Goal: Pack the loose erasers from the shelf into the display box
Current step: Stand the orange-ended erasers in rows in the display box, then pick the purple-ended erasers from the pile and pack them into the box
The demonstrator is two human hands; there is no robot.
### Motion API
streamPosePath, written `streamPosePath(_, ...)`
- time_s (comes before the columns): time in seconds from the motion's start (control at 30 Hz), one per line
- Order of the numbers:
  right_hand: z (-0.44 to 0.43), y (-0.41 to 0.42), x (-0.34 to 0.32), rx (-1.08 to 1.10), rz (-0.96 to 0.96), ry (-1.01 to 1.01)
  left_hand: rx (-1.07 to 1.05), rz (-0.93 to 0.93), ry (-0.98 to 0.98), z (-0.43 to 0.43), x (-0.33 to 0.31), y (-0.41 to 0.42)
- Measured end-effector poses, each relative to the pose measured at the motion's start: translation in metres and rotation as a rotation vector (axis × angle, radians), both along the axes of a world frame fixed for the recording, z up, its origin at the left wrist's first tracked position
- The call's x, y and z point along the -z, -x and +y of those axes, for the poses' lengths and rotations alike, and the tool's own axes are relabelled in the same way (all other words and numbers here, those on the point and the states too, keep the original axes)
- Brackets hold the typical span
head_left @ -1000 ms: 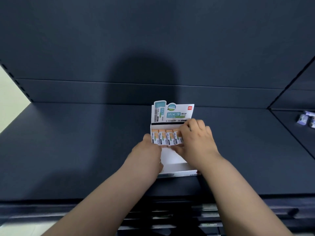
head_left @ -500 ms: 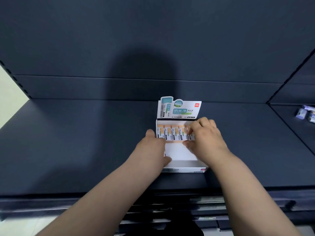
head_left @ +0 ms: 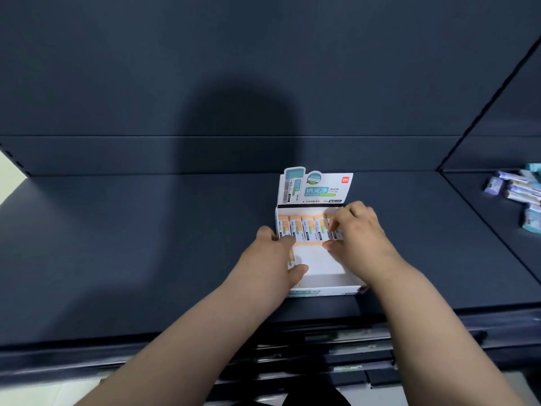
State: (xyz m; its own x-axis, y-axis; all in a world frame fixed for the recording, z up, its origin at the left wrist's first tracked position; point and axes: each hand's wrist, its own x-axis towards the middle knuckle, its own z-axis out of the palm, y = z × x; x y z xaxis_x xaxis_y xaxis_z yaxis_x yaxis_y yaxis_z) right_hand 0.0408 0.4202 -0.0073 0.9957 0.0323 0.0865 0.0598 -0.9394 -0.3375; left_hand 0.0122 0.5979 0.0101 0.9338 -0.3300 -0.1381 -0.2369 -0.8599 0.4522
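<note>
A white display box (head_left: 325,290) with an upright printed header card (head_left: 317,186) stands on the dark shelf. A row of several orange-and-white erasers (head_left: 304,227) fills its back end; the front part of its floor is bare. My left hand (head_left: 273,256) grips the box's left wall, thumb inside near the front, with an eraser (head_left: 291,257) partly hidden under it. My right hand (head_left: 358,232) pinches the rightmost eraser (head_left: 336,233) of the row between thumb and fingers.
The dark shelf (head_left: 131,244) stretches wide to the left of the box. On the neighbouring shelf at far right lies a pile of loose blue and teal packaged erasers (head_left: 521,191). The shelf's front edge (head_left: 175,341) runs below my forearms.
The view has shifted, so the box sits further right in frame. My right hand has settled the rightmost eraser further into the row. My left hand stays on the left wall.
</note>
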Motion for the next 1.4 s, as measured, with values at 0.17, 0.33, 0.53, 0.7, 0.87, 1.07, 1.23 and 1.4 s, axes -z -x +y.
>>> streamPosePath(0.17, -0.02, 0.005, -0.016, -0.067, -0.097, -0.054, -0.038, -0.333, -0.203, -0.016, -0.011, 0.001)
streamPosePath(0.33, -0.075, 0.023, -0.034, -0.115, -0.123, -0.035, 0.09, -0.462, -0.134, -0.075, -0.026, 0.006)
streamPosePath(0.53, -0.18, 0.062, -0.042, -0.08, -0.045, -0.008, 0.207, -0.427, -0.137, -0.174, -0.02, 0.021)
streamPosePath(0.7, -0.273, 0.101, -0.034, -0.009, 0.004, -0.01, 0.251, -0.435, -0.109, -0.264, -0.009, 0.038)
streamPosePath(0.87, -0.336, 0.13, -0.032, 0.027, -0.026, -0.013, 0.276, -0.442, -0.087, -0.328, -0.005, 0.051)
streamPosePath(1.07, -0.365, 0.138, -0.027, 0.047, -0.069, -0.026, 0.293, -0.436, -0.075, -0.36, -0.001, 0.054)
streamPosePath(1.23, -0.364, 0.132, -0.023, 0.05, -0.069, -0.043, 0.314, -0.441, -0.068, -0.366, -0.001, 0.043)
streamPosePath(1.4, -0.368, 0.115, -0.036, 0.089, -0.082, -0.027, 0.337, -0.466, -0.027, -0.37, -0.009, 0.02)
